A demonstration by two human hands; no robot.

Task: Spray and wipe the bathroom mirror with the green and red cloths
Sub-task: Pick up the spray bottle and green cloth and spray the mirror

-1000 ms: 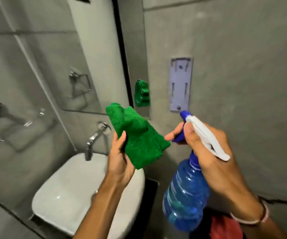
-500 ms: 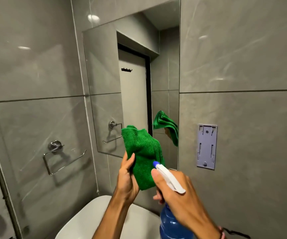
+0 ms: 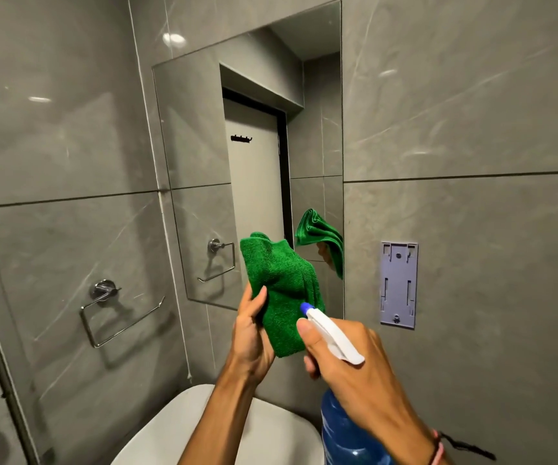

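Clutching green cloth (image 3: 282, 297) in left hand (image 3: 254, 337), right hand (image 3: 354, 360) wrapped around spray bottle (image 3: 344, 427)

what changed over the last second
The view tilted up from the basin to the mirror. Both hands rose with it, bringing the spray bottle nozzle close to the green cloth. Nothing was picked up or released: left hand holds the cloth, right hand the bottle.

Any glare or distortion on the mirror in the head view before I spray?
Head view: sharp; a bright ceiling-light glare spot sits on the tile just above the mirror, not on the glass; wide-angle bending tilts the mirror's edges; the green cloth reflects clearly at the lower right; towel ring casts a soft shadow.
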